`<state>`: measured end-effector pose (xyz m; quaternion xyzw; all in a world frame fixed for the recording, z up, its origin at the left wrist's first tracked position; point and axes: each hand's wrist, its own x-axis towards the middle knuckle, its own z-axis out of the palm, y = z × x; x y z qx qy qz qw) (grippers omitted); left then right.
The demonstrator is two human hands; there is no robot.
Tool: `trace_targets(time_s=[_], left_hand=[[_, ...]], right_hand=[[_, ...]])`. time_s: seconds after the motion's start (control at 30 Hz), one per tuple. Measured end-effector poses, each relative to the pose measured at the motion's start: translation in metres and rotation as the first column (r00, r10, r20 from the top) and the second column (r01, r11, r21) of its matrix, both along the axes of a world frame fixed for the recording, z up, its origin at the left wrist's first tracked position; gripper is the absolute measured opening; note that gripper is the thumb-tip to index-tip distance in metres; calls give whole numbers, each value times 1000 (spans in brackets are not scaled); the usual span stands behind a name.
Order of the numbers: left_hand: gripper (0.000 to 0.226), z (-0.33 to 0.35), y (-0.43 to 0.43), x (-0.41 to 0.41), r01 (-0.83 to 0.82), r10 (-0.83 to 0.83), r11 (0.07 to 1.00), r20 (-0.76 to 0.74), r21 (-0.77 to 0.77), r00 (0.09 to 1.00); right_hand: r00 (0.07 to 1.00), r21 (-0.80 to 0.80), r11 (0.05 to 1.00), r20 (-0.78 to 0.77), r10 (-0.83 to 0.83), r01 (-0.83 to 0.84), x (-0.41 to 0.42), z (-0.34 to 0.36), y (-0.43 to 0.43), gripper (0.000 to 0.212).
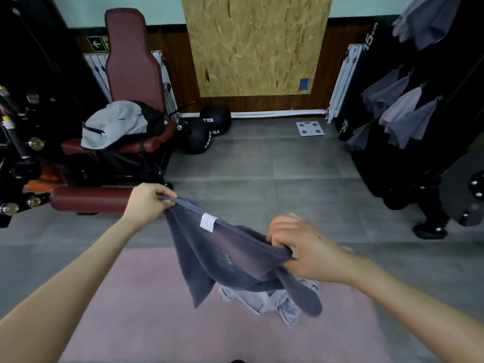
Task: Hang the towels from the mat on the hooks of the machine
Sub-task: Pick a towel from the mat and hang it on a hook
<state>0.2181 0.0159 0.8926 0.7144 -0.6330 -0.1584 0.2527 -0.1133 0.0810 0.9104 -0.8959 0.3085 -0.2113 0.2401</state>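
The pink mat (125, 318) fills the bottom of the frame. The black machine (461, 106) stands at the right edge, with gray towels (408, 121) hanging on it. I hold a dark gray towel (230, 260) up in the middle, over the mat. A pale towel (262, 301) lies bunched on the mat under it. My left hand (149, 203) pinches the dark towel's top edge. My right hand (301, 247) grips its other side.

Grey tiled floor (262, 158), chipboard panel (254, 45) on pale wall (157, 6), maroon padded bench (131, 61), white radiator (343, 79).
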Motion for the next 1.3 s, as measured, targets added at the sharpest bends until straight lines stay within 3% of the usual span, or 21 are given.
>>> trace_targets(time_s=[0.1, 0.23, 0.3, 0.4, 0.53, 0.77, 0.9, 1.0, 1.07, 1.13, 1.2, 1.3], left_hand=[[16, 1, -10, -10, 2, -2, 999, -5, -32, 1000], [17, 5, -17, -18, 22, -19, 996, 44, -82, 999], [16, 7, -19, -15, 20, -17, 996, 41, -83, 999], [17, 10, -21, -12, 46, -38, 992, 66, -116, 997], [20, 19, -23, -13, 145, -118, 971, 148, -190, 982], [18, 52, -15, -16, 494, -360, 819, 410, -291, 838], [18, 66, -7, 3, 524, -355, 795, 468, -306, 810], [22, 62, -4, 22, 463, -295, 839, 476, -286, 829], [20, 51, -5, 36, 341, -195, 900, 451, -271, 871], [19, 38, -9, 51, 217, -103, 949, 426, -228, 899], [19, 25, -13, 59, 147, -60, 974, 433, -170, 899], [19, 11, -18, 58, 90, -33, 990, 434, -112, 900]], right_hand=[[1000, 382, 924, 16, 6, -12, -1, 17, 17, 25], [996, 564, 821, 72, 54, -85, -12, 27, 18, 33], [996, 487, 873, -90, 20, 26, -20, 17, 11, 35], [903, 180, 972, -426, -61, 150, -26, 2, 1, 29], [763, 30, 984, -636, -115, 173, -27, -20, -11, 23], [568, -83, 971, -799, -198, 222, -34, -55, -42, 20], [506, -173, 976, -835, -217, 134, -46, -65, -47, 19], [636, -330, 941, -742, -214, -68, -52, -63, -46, 14], [804, -308, 933, -594, -37, -185, -51, -61, -40, 13], [894, -248, 945, -440, 85, -212, -45, -56, -31, 12], [928, -167, 974, -362, 87, -156, -43, -48, -32, 21], [888, -214, 973, -459, -20, -89, -45, -42, -41, 31]])
